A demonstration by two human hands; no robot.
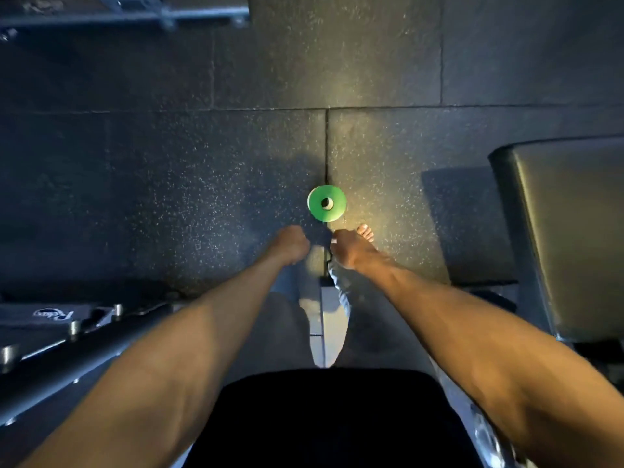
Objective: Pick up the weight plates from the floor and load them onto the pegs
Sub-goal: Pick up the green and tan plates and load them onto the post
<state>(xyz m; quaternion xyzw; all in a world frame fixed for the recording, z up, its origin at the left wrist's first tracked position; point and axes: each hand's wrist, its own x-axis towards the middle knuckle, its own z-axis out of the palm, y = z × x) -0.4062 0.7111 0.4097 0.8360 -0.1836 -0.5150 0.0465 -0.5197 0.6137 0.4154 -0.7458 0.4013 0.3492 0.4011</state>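
A small green weight plate (327,203) with a round centre hole lies flat on the dark speckled rubber floor, on a seam between mats. Both of my arms reach down towards it. My left hand (291,245) hangs just below and left of the plate, fingers loosely curled under, with nothing seen in it. Just below the plate, my right hand (347,248) is also loosely curled and apart from the plate. A dark metal rack (50,352) with short silver pegs (72,329) lies at the lower left.
A black padded bench (570,231) fills the right side. My bare toes (366,231) show beside my right hand. A metal frame (135,11) crosses the top left. Open rubber floor stretches beyond the plate.
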